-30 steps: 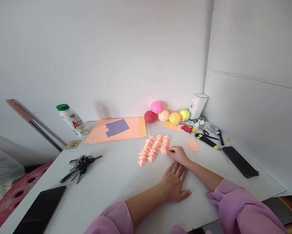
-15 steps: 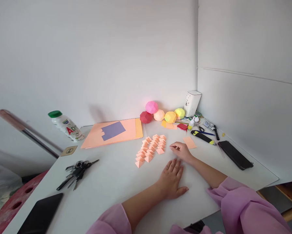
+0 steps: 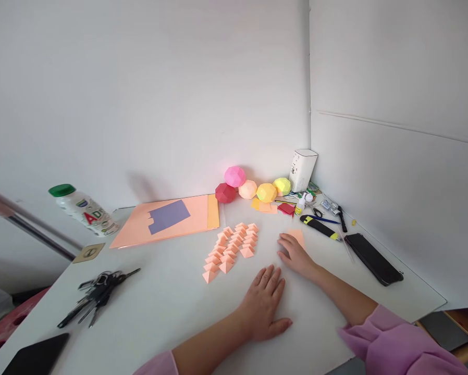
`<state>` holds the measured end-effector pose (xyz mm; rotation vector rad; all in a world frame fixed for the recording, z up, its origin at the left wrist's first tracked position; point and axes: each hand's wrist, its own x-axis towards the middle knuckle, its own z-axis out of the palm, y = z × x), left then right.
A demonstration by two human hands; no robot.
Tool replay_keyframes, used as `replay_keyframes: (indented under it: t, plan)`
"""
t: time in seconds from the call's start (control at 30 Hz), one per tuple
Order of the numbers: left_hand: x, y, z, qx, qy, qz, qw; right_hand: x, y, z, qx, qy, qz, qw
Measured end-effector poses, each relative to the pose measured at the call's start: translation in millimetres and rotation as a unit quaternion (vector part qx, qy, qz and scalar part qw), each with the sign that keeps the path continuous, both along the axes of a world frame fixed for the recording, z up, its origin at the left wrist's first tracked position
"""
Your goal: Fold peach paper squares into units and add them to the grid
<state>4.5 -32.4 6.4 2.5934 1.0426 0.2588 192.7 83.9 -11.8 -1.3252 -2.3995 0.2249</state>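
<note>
My left hand (image 3: 262, 306) lies flat on the table with its fingers and thumb spread, holding nothing. Just beyond it, my right hand (image 3: 295, 253) reaches over a small peach paper piece (image 3: 297, 235) and covers its near part. The right thumb is apart from the fingers and nothing shows between them; whether the fingers touch the paper I cannot tell. Left of the hands stand several folded peach paper pyramids (image 3: 226, 264), set in three slanting rows.
Faceted paper balls, one a pink ball (image 3: 234, 176), sit by the wall. To the right are a utility knife (image 3: 320, 227), a glue bottle (image 3: 299, 206) and a black pouch (image 3: 372, 259). Peach sheets (image 3: 134, 229), keys (image 3: 99, 291) and a white bottle (image 3: 87, 212) are on the left.
My right hand has moved from beside the pyramids to the peach paper piece, and its pinched fingers have opened. The left hand stays flat. The view has shifted slightly.
</note>
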Motion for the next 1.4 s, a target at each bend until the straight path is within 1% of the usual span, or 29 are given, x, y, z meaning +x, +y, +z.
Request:
replay_keyframes:
  t: [0.1,0.13,0.17,0.2,0.23,0.27,0.3,0.4,0.47,0.6,0.67,0.73,0.8,0.87,0.93,1.0,1.1,1.27,1.4]
  plan:
    - [0,1,-0.5,-0.003,-0.002,-0.003,1.0,4,0,2.7,0.04,-0.023,-0.049,0.998]
    - [0,1,-1.0,-0.002,-0.003,-0.004,1.0,7,3,3.0,0.049,-0.038,-0.086,0.994]
    - [-1,1,-1.6,0.0,-0.003,-0.005,1.0,10,5,2.8,0.045,-0.049,-0.131,0.989]
    - [-1,1,-2.3,0.002,-0.004,-0.005,1.0,12,7,2.2,0.026,-0.06,-0.166,0.984]
    - [-1,1,-3.0,0.005,-0.003,-0.005,1.0,13,9,1.2,0.0,-0.069,-0.185,0.98]
    - [-1,1,-3.7,0.008,-0.003,-0.005,1.0,14,10,0.2,-0.013,-0.074,-0.181,0.981]
    - [-1,2,-4.4,0.011,-0.002,-0.006,1.0,13,11,-0.8,-0.019,-0.073,-0.163,0.984]
    - [-1,2,-5.7,0.017,-0.001,-0.006,1.0,10,8,-2.4,-0.036,-0.051,-0.07,0.996]
    - [-2,2,-6.3,0.016,-0.003,-0.008,1.0,8,5,-3.1,-0.056,-0.022,-0.015,0.998]
    - [-2,2,-6.6,0.011,-0.008,-0.007,1.0,7,0,-5.8,-0.092,0.057,0.078,0.991]
    - [-2,2,-5.7,0.01,-0.011,-0.005,1.0,8,0,-5.9,-0.09,0.087,0.095,0.988]
    - [-1,2,-4.2,0.007,-0.013,-0.004,1.0,8,0,-3.0,-0.068,0.095,0.071,0.991]
    - [-1,2,-2.6,0.001,-0.014,-0.004,1.0,8,1,2.9,-0.042,0.075,0.023,0.996]
    - [-1,2,-1.8,-0.006,-0.015,-0.005,1.0,9,3,10.3,-0.045,0.043,-0.033,0.997]
    - [-1,2,-2.1,-0.008,-0.016,-0.006,1.0,8,4,16.8,-0.066,0.016,-0.053,0.996]
    - [-1,2,-3.1,-0.003,-0.019,-0.006,1.0,6,3,20.4,-0.087,0.008,-0.067,0.994]
    - [-2,2,-4.3,0.007,-0.019,-0.005,1.0,3,1,19.7,-0.099,0.021,-0.076,0.992]
    - [-2,2,-5.1,0.014,-0.02,-0.004,1.0,3,0,12.0,-0.068,0.075,-0.067,0.993]
    - [-2,2,-7.2,0.008,-0.017,-0.003,1.0,2,0,10.0,-0.044,0.091,-0.069,0.993]
